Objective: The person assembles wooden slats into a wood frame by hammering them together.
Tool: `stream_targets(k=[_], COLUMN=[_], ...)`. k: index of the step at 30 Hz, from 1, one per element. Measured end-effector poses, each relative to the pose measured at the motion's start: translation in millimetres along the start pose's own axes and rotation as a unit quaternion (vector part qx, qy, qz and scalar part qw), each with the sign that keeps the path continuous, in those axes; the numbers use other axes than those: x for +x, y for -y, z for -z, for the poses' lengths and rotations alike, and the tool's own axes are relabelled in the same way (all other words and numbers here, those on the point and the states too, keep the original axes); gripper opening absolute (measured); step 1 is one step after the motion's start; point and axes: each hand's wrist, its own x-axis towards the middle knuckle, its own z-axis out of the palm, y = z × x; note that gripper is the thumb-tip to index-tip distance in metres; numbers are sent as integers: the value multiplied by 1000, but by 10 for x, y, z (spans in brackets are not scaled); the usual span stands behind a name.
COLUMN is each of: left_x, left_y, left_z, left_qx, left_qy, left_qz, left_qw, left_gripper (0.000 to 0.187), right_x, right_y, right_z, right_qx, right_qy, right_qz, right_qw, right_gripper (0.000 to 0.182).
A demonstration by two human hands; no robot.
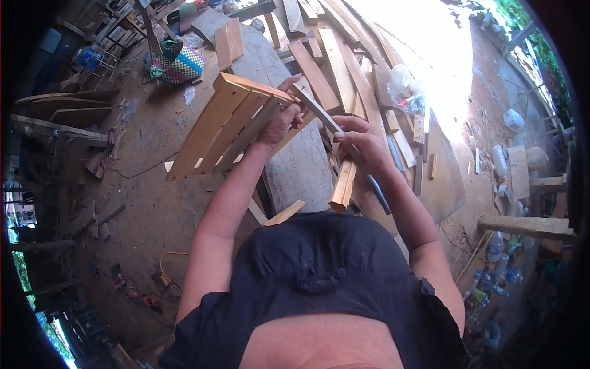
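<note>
My left hand (281, 125) is closed on the edge of a slatted wooden panel (224, 126), which is raised and tilted to the left with gaps between its slats. In my right hand (362, 142), thumb and fingers pinch a long, narrow, flat grey bar (316, 109). The bar's far end reaches the panel's edge beside my left fingers. In line with it, below my right hand, a dark blue rod (378, 195) shows. Under my right wrist, a short piece of light wood (343, 187) points toward me. A broad grey plank (298, 175) lies beneath both hands.
Many loose boards (335, 67) are piled ahead and to the right. A clear plastic bag (405, 89) rests on them. At the upper left stands a woven basket (178, 63). Power tools (132, 292) and an orange cord (165, 261) lie on the floor at left.
</note>
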Motion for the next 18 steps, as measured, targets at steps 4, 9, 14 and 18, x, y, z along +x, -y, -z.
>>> stream_targets(k=[4, 9, 14, 18], left_x=[91, 179, 255, 282], left_y=[51, 161, 257, 347], left_z=[8, -25, -78, -75], left_qx=[46, 49, 80, 100], left_qy=[34, 41, 33, 25], left_qz=[22, 12, 46, 57], left_qw=[998, 998, 995, 993], left_gripper=[46, 42, 38, 36], right_x=[51, 44, 29, -37], right_y=[18, 61, 44, 31], right_z=[82, 124, 130, 108], right_qx=[-4, -23, -83, -113], right_qy=[-2, -10, -22, -30], right_qz=[-6, -15, -2, -15], right_qw=[1000, 1000, 996, 993], right_gripper=[33, 34, 32, 35])
